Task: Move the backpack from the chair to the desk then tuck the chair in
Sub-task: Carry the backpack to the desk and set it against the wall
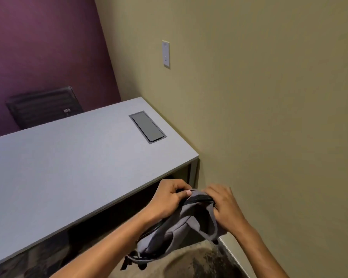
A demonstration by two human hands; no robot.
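Observation:
A grey backpack (175,231) with black trim hangs in the air just below the front right corner of the grey desk (68,167). My left hand (167,197) grips its top edge from the left. My right hand (225,207) grips the top from the right. The bag's straps dangle toward the floor. A black mesh chair (44,107) stands behind the far side of the desk, against the purple wall; only its backrest shows. The chair that the backpack came from is out of view.
A dark hinged cable hatch (148,127) is set into the desk top near its right end. The beige wall (269,117) runs close along the right, with a white wall plate (166,54). Patterned carpet (199,261) lies below.

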